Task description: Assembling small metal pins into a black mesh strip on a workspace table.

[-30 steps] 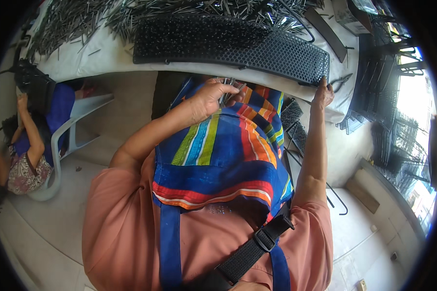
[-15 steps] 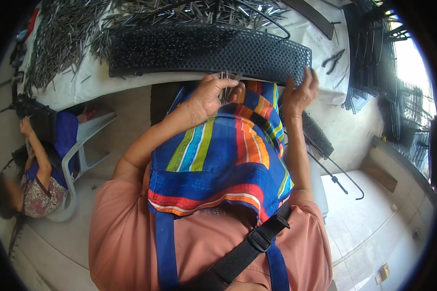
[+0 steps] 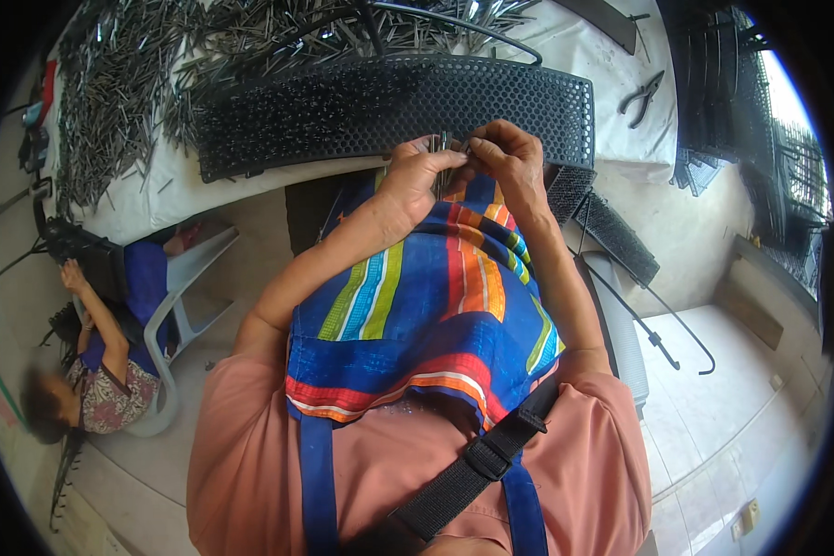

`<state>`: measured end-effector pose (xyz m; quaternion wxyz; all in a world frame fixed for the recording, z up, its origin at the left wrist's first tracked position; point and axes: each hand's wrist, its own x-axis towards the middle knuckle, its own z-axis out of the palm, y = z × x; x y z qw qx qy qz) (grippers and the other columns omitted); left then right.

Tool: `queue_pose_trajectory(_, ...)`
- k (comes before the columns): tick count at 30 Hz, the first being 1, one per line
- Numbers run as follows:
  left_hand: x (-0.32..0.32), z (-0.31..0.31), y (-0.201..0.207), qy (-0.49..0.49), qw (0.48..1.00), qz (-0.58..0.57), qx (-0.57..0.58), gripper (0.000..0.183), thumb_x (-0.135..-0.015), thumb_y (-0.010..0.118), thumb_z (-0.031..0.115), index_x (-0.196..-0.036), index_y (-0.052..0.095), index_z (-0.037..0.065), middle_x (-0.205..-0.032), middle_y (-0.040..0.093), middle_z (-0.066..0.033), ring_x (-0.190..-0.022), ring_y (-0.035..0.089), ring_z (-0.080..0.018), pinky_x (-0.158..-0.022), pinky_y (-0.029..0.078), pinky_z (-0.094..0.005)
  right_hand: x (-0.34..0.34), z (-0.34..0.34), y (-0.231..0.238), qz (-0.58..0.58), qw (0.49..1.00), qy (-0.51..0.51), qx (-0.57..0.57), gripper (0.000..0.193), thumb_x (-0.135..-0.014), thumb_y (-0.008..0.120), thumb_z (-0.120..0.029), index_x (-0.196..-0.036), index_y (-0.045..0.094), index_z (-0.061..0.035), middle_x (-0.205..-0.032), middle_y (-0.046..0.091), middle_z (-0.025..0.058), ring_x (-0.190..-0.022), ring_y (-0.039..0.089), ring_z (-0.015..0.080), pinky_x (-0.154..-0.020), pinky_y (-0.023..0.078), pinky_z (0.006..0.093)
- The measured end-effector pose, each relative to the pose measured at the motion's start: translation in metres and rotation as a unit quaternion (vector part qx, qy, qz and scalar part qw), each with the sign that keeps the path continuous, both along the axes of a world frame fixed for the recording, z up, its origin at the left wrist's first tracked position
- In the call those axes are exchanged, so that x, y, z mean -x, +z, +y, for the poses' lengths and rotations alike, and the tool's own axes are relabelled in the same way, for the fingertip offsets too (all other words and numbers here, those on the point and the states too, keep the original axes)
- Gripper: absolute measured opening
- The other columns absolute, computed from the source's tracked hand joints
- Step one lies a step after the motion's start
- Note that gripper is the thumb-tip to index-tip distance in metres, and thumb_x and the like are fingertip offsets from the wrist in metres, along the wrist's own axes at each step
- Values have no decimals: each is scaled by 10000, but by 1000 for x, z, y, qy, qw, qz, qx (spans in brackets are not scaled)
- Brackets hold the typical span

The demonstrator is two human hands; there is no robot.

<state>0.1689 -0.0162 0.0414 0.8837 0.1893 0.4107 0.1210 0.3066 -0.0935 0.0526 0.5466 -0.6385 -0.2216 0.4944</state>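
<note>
Several thin metal strips [image 3: 443,142] stick up from my left hand [image 3: 411,176], whose fingers are closed round them just in front of the panel's near edge. My right hand [image 3: 512,159] has come close beside it, thumb and fingers pinched together by the strips. What the pinch holds is too small to make out. Behind both hands lies a long, curved black perforated panel [image 3: 528,107]. Its left half bristles with small dark pieces set in the holes, while round open holes show on the right half.
A large heap of loose metal strips [image 3: 125,102] covers the left of the white-covered table [image 3: 612,144]. Pliers [image 3: 641,97] lie at its right. A black bent rod [image 3: 463,23] arches behind the panel. Another person [image 3: 111,371] sits at the left on a grey chair [image 3: 162,352]. Black racks [image 3: 751,120] stand right.
My right hand has moved left from the panel's right end to beside my left hand, and its fingers have closed into a pinch. My left hand keeps the strips. The view has shifted slightly.
</note>
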Motion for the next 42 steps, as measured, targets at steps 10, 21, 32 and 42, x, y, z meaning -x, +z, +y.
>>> queue_pose_trajectory(10, 0, 9, 4, 63, 998, 20, 3, 160, -855, 551, -8, -995, 621, 29, -903, 681, -116, -766, 671, -197, -662, 569, -314, -14, 49, -4, -135, 960, -202, -141, 16, -835, 633, -6, -829, 628, -21, -706, 624, -1, -555, 503, 36, -495, 391, 189)
queue_pose_trajectory(21, 2, 9, 18, 90, 996, 21, 19, 140, -862, 520, -14, -972, 602, 12, -839, 671, -135, -731, 671, -211, -594, 547, -299, -13, 83, -33, -536, 832, -48, -137, 69, -780, 676, -144, -845, 665, -123, -756, 636, 70, -657, 632, 293, -567, 489, 338)
queue_pose_trajectory(32, -5, 14, 11, 105, 994, -24, 27, 162, -858, 546, 1, -1003, 606, 41, -828, 665, -108, -704, 665, -197, -583, 549, -303, -20, 56, -13, -409, 910, 39, -60, 136, -777, 670, -154, -885, 695, -75, -741, 651, 77, -648, 641, 217, -591, 497, 325)
queue_pose_trajectory(42, -6, 17, 16, 61, 998, 14, -4, 216, -885, 500, 18, -1072, 599, 59, -945, 678, -96, -802, 674, -193, -672, 559, -333, -12, 46, -10, -144, 981, -109, -74, 64, -787, 684, -40, -828, 650, -4, -641, 615, 21, -604, 551, 55, -557, 458, 217)
